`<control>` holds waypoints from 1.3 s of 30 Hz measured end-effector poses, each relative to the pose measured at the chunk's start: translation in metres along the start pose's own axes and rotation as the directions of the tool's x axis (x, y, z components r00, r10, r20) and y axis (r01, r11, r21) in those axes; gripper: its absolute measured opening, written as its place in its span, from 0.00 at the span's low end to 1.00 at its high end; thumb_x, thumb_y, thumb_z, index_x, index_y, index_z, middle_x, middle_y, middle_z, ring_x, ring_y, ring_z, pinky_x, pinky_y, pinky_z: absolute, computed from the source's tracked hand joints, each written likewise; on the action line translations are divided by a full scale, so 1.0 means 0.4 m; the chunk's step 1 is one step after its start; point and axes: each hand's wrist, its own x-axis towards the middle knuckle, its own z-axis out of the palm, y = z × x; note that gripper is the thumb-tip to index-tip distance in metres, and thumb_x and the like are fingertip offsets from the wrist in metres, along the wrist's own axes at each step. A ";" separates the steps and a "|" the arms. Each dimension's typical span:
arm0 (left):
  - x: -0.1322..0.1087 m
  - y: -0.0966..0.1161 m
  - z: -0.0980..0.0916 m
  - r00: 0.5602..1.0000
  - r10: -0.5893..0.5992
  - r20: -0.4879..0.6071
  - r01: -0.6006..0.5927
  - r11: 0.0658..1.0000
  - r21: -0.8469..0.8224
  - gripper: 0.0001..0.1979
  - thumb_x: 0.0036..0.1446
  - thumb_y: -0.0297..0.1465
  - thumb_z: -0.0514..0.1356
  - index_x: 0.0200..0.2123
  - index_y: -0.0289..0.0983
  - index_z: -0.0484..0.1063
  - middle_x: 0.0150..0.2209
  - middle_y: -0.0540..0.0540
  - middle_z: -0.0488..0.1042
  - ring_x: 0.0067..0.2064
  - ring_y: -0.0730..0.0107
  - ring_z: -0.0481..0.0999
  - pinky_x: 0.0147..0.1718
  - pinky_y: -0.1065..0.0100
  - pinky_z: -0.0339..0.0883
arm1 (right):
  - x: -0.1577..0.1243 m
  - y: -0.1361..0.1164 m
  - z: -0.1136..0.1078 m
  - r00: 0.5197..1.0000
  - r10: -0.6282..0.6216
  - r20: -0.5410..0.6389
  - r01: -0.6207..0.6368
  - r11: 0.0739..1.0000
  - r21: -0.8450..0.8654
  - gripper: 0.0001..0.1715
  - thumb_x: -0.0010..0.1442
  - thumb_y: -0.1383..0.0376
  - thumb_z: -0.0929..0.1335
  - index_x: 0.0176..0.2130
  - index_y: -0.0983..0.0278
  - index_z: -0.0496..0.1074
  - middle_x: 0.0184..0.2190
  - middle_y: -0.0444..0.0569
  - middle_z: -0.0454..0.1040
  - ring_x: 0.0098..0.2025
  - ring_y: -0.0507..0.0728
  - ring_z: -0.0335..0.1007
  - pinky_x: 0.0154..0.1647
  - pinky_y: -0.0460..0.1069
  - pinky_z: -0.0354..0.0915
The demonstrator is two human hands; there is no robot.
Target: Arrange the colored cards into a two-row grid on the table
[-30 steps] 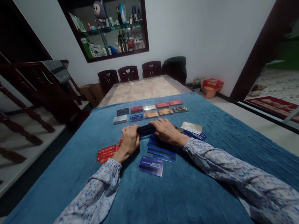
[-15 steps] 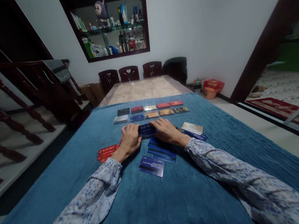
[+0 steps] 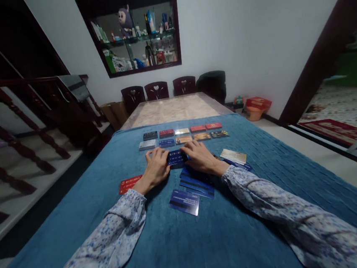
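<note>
Between my two hands is a stack of dark blue cards (image 3: 176, 157) with pale print, low over the cloth and tilted up towards me. My left hand (image 3: 155, 168) grips its left edge with bent fingers, while my right hand (image 3: 201, 158) pinches the right edge. Several blue cards with black stripes (image 3: 196, 183) lie fanned out below my right hand. Nearer to me rests a single blue card (image 3: 184, 202), print side up. Red cards (image 3: 129, 184) lie beside my left wrist, partly hidden by it. Right of my right hand are a pale gold card (image 3: 233, 156) and blue cards (image 3: 243, 165).
Two rows of card stacks stand beyond my hands, among them a black stack (image 3: 150, 135), a silver stack (image 3: 147, 144) and an orange stack (image 3: 183, 140). A blue cloth (image 3: 189, 251) covers the near table; bare marble tabletop (image 3: 172, 109) shows behind. Chairs (image 3: 156, 90) line the wall.
The blue stack has tipped so that more of its printed face shows, still between both hands. The whole view has shifted slightly; the hands hold nearly the same place.
</note>
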 end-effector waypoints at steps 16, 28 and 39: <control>0.044 -0.099 -0.005 0.986 0.034 0.161 -0.029 0.999 -0.037 0.25 0.58 0.30 0.60 0.60 0.37 0.67 0.59 0.35 0.70 0.63 0.44 0.63 0.59 0.42 0.54 | 0.096 -0.005 -0.019 0.983 -0.026 0.181 0.025 1.000 0.008 0.28 0.62 0.59 0.71 0.59 0.65 0.70 0.60 0.62 0.67 0.60 0.70 0.56 0.54 0.61 0.59; 0.111 -0.170 0.005 0.967 0.061 0.248 -0.054 0.998 -0.033 0.23 0.61 0.32 0.58 0.59 0.40 0.68 0.59 0.36 0.69 0.61 0.45 0.63 0.56 0.41 0.56 | 0.188 0.013 -0.013 0.961 -0.036 0.275 0.037 0.999 0.002 0.25 0.63 0.58 0.69 0.57 0.62 0.72 0.59 0.61 0.69 0.60 0.69 0.58 0.54 0.61 0.62; 0.184 -0.205 0.035 0.950 -0.003 0.311 0.000 1.000 0.011 0.21 0.58 0.30 0.58 0.56 0.41 0.70 0.57 0.36 0.70 0.61 0.46 0.62 0.57 0.41 0.55 | 0.269 0.043 0.045 0.957 0.011 0.289 -0.001 0.999 -0.035 0.23 0.64 0.58 0.69 0.57 0.61 0.73 0.59 0.59 0.70 0.61 0.69 0.58 0.57 0.63 0.63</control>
